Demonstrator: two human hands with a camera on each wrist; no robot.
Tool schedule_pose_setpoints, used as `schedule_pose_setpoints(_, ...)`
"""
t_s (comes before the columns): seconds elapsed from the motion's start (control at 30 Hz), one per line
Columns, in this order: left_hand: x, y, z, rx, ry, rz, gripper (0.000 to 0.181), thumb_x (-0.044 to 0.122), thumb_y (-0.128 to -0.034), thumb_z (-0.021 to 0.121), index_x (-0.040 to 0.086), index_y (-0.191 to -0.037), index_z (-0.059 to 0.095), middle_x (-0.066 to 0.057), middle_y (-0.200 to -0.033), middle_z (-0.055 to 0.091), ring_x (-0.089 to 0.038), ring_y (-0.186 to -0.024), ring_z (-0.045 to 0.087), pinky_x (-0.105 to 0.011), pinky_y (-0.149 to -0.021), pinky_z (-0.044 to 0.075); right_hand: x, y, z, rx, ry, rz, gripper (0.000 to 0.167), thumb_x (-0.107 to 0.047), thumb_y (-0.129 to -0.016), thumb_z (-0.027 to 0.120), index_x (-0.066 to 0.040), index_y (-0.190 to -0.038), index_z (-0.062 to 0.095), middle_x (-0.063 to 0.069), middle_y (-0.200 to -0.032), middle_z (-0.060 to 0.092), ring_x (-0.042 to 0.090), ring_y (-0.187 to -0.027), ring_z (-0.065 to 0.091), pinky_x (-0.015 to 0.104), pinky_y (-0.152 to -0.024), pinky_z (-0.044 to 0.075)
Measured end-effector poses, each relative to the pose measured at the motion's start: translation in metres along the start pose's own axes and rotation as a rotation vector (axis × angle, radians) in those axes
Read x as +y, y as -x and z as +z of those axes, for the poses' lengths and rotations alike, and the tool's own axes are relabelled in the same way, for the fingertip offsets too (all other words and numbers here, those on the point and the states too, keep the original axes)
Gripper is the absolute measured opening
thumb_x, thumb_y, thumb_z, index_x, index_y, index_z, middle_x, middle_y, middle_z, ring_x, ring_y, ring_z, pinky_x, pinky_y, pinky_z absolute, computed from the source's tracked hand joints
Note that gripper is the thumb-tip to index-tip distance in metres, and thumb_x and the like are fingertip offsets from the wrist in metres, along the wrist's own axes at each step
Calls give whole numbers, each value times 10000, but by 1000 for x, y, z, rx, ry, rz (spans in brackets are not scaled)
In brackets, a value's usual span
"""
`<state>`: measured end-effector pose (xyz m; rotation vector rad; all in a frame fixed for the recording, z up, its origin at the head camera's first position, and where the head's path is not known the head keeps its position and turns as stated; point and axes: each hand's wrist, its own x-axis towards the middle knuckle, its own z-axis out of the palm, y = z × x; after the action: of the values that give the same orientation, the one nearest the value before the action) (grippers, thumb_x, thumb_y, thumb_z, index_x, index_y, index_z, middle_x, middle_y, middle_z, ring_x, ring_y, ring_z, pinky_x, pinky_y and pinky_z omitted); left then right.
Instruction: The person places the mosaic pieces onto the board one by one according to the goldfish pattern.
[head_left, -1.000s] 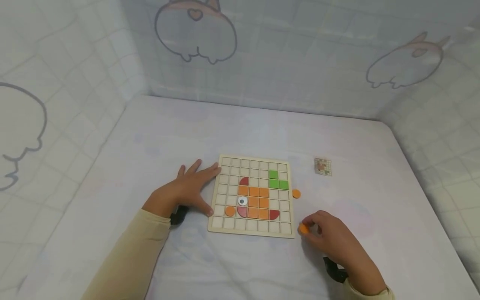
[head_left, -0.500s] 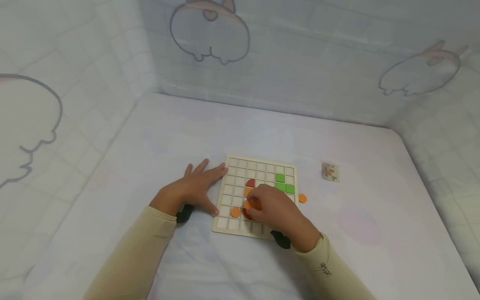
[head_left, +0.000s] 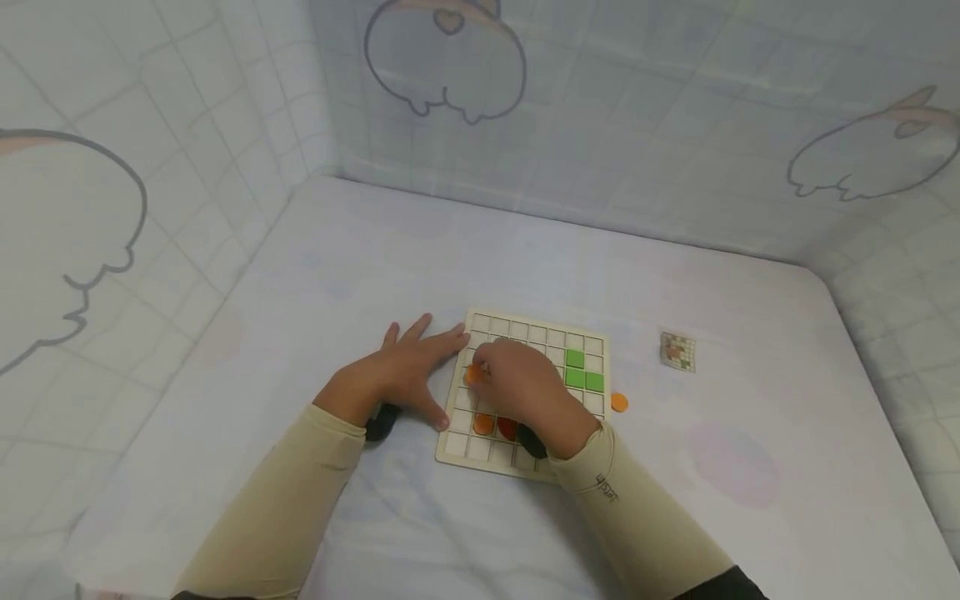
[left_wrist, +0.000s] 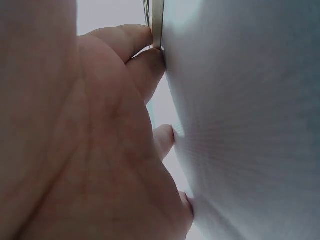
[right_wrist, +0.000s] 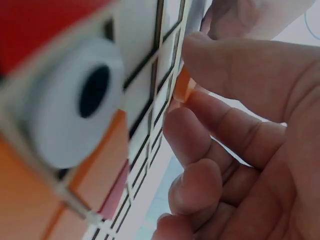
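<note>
My left hand (head_left: 408, 368) lies with spread fingers at the left edge of a wooden grid board (head_left: 459, 460); in the left wrist view its fingertips touch the board's rim (left_wrist: 158, 25). My right hand (head_left: 525, 385) is over the board, pinching an orange disc (head_left: 473, 375) between thumb and index finger at the left-hand cells. In the right wrist view the pinched disc (right_wrist: 183, 86) stands against the grid, near the round eye piece (right_wrist: 77, 102). Another orange disc (head_left: 483, 424) rests in a lower cell, beside a red piece (head_left: 507, 428). My right hand hides the orange squares.
Green squares (head_left: 575, 378) fill cells at the board's right side. One loose orange disc (head_left: 619, 402) lies just off the right edge. Farther right is a small pattern card (head_left: 678, 351). A light cloth (head_left: 390, 517) covers the table, with patterned curtains around it.
My right hand has carried the orange disc from beside the board's lower right corner, across it, to the left-hand cells. My left hand stays at the edge. The head view has shifted slightly.
</note>
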<state>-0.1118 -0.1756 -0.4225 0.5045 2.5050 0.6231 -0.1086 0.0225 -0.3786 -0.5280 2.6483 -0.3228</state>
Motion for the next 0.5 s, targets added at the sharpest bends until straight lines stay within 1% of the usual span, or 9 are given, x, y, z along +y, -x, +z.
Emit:
schedule_pose_setpoints(0.1, 1, 0, 0, -8, 5, 8, 1270, 545, -593, 945, 306, -1626, 247, 97, -1716, 122, -344, -1590, -86, -702, -1202, -89, -2, -2, -1, -18, 21, -10, 288, -288, -990, 638, -181, -1246, 712, 1, -1210, 718, 179, -1038, 642, 382, -917, 541)
schedule_pose_setpoints(0.17, 2, 0, 0, -12, 6, 15, 1273, 546, -592, 945, 298, -1627, 246, 90, -1718, 120, -353, -1588, -85, -711, -1196, -90, -4, -1, -1, -43, 19, -12, 283, -275, -978, 652, -177, -1234, 720, 4, -1190, 719, 178, -1006, 637, 375, -893, 539)
schedule_pose_setpoints(0.3, 3, 1, -2, -16, -2, 6, 1275, 543, -600, 943, 307, -1630, 230, 103, -1717, 111, -339, -1590, -92, -700, -1204, -86, -6, 2, -1, -88, 15, -19, 271, -267, -941, 697, -187, -1197, 736, -21, -1125, 713, 157, -899, 603, 340, -799, 524)
schedule_pose_setpoints(0.5, 4, 5, -5, -10, 10, -4, 1276, 504, -600, 955, 295, -1631, 233, 91, -1718, 114, -344, -1589, -91, -693, -1207, -88, -8, 1, 0, -99, 35, -15, 258, -287, -924, 718, -215, -1170, 745, -55, -1075, 707, 142, -865, 593, 327, -737, 510)
